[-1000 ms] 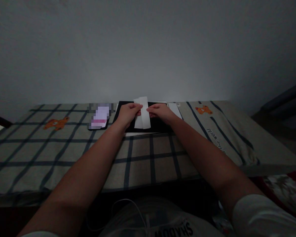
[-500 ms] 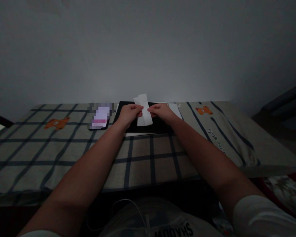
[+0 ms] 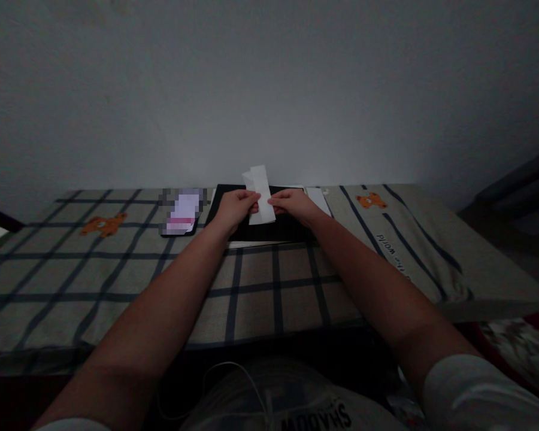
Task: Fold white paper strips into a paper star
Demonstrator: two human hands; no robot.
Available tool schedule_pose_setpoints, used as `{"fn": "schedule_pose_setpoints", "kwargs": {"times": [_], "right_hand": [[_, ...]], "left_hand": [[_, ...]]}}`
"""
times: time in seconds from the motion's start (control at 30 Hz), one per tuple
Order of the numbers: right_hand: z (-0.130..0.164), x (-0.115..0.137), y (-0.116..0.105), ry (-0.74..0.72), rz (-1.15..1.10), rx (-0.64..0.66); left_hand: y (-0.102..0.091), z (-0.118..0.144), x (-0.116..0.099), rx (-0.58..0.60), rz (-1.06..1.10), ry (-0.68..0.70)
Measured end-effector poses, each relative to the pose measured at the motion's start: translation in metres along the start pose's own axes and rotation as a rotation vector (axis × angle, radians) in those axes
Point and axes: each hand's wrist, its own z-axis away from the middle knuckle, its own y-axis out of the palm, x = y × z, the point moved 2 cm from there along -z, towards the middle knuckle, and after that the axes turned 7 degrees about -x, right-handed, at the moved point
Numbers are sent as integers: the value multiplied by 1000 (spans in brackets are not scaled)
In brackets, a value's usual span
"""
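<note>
Head view, hands (image 3: 264, 206) outstretched, pinching upright white paper strip (image 3: 260, 194) between fingertips

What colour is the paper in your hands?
White. The paper shows best in the head view.

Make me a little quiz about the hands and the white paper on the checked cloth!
1. True or false: both hands pinch the white paper strip.
2. What dark thing lies under the hands? A) black mat B) red bowl
3. On which side of the left hand is the blurred phone?

Key: 1 true, the right hand too. 2 A, the black mat. 3 Its left, on the checked cloth.
</note>
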Motion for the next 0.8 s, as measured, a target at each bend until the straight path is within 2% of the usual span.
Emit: {"fn": "schedule_pose_setpoints", "kwargs": {"times": [0.23,0.5,0.7,0.8], "right_hand": [[0,3,-1,-27,46,-104],[0,-1,-1,10,48,-36],[0,2,-1,-4,43,-81],[0,1,-1,10,43,-62]], "left_hand": [[1,2,-1,85,13,-80],[-2,-1,0,13,-12,12],[-1,0,0,62,-8,-52],[-1,2,-2,60,-62,-22]]}}
